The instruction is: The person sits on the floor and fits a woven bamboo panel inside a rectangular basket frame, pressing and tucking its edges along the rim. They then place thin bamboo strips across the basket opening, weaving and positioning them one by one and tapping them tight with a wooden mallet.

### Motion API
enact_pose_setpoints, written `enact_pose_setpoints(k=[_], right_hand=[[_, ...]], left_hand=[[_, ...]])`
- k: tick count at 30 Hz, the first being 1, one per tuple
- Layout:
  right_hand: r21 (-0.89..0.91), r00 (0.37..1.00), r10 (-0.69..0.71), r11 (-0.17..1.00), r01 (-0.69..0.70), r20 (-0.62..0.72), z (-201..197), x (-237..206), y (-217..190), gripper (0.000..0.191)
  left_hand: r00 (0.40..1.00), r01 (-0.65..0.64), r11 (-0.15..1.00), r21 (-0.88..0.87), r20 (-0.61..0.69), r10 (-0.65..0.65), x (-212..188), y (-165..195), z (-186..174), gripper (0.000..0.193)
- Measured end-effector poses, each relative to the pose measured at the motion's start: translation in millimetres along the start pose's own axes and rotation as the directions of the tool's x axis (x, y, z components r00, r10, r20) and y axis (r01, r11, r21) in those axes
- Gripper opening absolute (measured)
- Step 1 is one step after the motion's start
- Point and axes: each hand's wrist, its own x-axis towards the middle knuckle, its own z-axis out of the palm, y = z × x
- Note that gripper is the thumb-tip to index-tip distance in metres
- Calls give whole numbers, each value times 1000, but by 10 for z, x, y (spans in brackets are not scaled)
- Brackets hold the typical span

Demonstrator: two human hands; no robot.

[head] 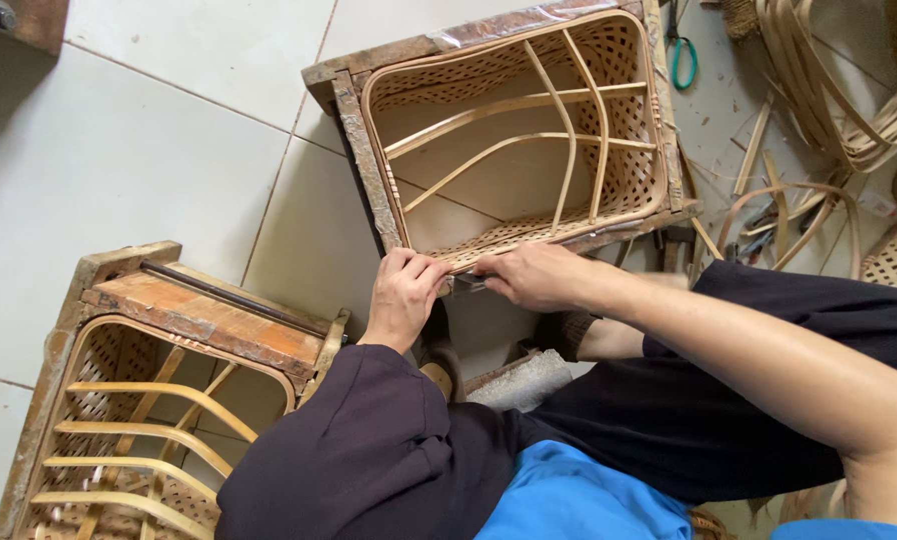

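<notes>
The work in hand looks like finishing the rim of a woven bamboo basket [529,140] that sits inside a wooden frame mould [354,120] on the tiled floor [149,150], its open mouth facing the camera. Both hands meet at the near edge of that mould, at the basket's lower rim. The left hand [405,296] is curled closed over the rim, fingers pressing the woven edge against the wood; the right hand [534,275] pinches what appears to be a thin strip or small tool at the same edge — too small to tell which. By my judgement the next move calls for keeping the rim pinned with the left hand while the right works along the edge with small, firm motions. The basket holds nothing but its own curved bamboo ribs crossing the inside. A second basket in a frame [149,400] stands at the lower left, likewise holding only ribs. Loose bamboo strips [849,90] and green-handled scissors [683,60] lie near the floor's upper right corner.
</notes>
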Motion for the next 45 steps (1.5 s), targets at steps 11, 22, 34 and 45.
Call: enact_pose_setpoints(k=[11,22,34,45], right_hand=[[-26,985,95,995,-100,-144,334,-184,-57,40],[64,937,98,995,-81,-337,643,-103,-125,54],[-123,755,56,976,-179,-653,1207,-174,-298,65],[-176,983,33,982,-66,-180,47,-432,-345,50]], left_hand=[[1000,-11,999,33,-19,12,-39,24,16,18],[1000,-8,998,60,3,8,-58,27,19,21],[1000,-14,1000,26,20,13,-83,106,-56,27],[894,-290,930,226,411,179,307,-281,-342,9]])
